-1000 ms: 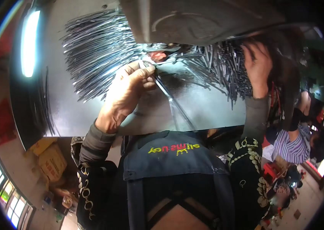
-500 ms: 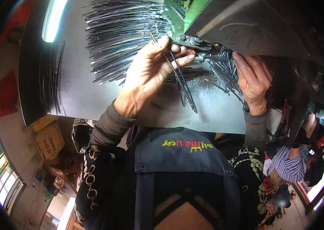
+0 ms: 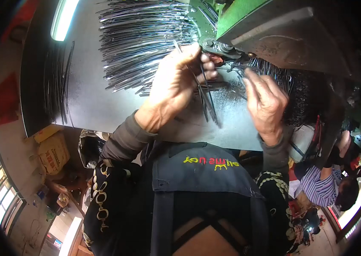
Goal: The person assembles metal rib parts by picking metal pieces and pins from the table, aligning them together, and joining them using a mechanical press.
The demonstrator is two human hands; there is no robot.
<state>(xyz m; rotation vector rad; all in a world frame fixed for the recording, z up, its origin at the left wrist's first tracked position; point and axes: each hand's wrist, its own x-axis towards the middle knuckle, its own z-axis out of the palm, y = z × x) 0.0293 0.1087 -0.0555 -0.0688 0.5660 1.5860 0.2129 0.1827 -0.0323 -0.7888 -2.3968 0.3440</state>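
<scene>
My left hand (image 3: pixel 174 83) is closed around a few thin dark metal strips (image 3: pixel 208 106), which slant down past the palm toward the table's near side. Its fingertips are close to the bolted metal jaw (image 3: pixel 225 48) of a green machine. My right hand (image 3: pixel 268 102) has its fingers bent and pressed together just in front of the machine. A dark strip end (image 3: pixel 238 67) shows by those fingertips; whether they grip it is hidden by blur. Beyond the left hand lies a wide row of long dark strips (image 3: pixel 137 47).
A grey metal table (image 3: pixel 231 132) spans the work area, with more strips (image 3: pixel 56 85) at its left edge. The green machine's dark guard (image 3: pixel 283 38) overhangs the right side, above a heap of short pieces (image 3: pixel 280 77). Another person (image 3: pixel 321 187) sits at far right.
My right hand has moved left and slightly nearer to me, away from the heap under the guard. The left hand keeps the strips near the jaw. The view has shifted slightly.
</scene>
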